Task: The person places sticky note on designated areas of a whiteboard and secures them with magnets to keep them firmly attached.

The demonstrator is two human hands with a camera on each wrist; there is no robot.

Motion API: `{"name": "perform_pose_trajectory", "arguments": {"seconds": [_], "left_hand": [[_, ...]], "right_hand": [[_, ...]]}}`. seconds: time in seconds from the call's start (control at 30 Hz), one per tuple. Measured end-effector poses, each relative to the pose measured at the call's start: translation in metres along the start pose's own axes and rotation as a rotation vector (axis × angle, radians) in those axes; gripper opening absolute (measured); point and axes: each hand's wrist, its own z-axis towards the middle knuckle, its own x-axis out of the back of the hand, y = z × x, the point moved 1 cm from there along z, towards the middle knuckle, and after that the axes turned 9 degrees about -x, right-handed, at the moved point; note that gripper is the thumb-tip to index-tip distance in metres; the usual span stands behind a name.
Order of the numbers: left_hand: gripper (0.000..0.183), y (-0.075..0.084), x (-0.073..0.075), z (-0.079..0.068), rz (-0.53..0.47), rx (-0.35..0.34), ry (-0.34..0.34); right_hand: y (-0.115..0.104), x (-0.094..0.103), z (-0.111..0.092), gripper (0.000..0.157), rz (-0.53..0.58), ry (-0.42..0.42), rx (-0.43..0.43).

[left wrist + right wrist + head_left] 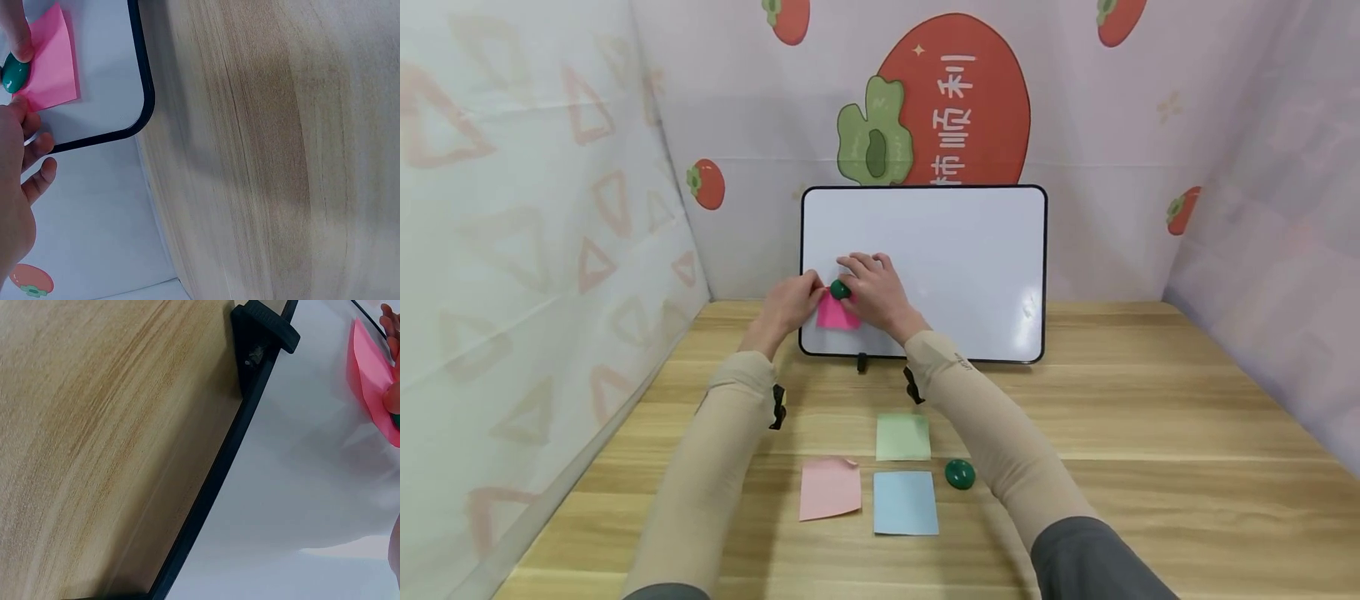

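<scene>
A bright pink sticky note (pixel 837 315) lies against the lower left of a whiteboard (pixel 970 267). At its upper left corner my left hand (pixel 792 302) pinches the paper between thumb and forefinger. My right hand (pixel 880 292) holds a round green magnet (pixel 840 289) at the note's top edge. In the left wrist view, the magnet (pixel 15 74) sits by the note's (pixel 53 65) edge, with a right fingertip on it. The right wrist view shows the note (pixel 370 375) bulging away from the board; most of the magnet is hidden there.
On the wooden table (pixel 1150 433) lie a green sticky note (pixel 903 437), a pale pink one (pixel 831 490) and a blue one (pixel 906 503). A second green magnet (pixel 960 474) is beside them. A black foot (pixel 862 362) supports the board's lower edge.
</scene>
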Motion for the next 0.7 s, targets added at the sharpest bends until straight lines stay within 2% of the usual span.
{"name": "perform_pose_trajectory", "arguments": {"seconds": [0.2, 0.7], "left_hand": [[0.019, -0.0006, 0.0002, -0.0005, 0.006, -0.001, -0.002], [0.019, 0.0014, 0.0037, -0.0011, 0.042, -0.02, 0.019]], "right_hand": [[-0.0013, -0.0006, -0.0008, 0.031, -0.025, -0.045, -0.02], [-0.0009, -0.0019, -0.0045, 0.035, -0.061, -0.045, -0.037]]}}
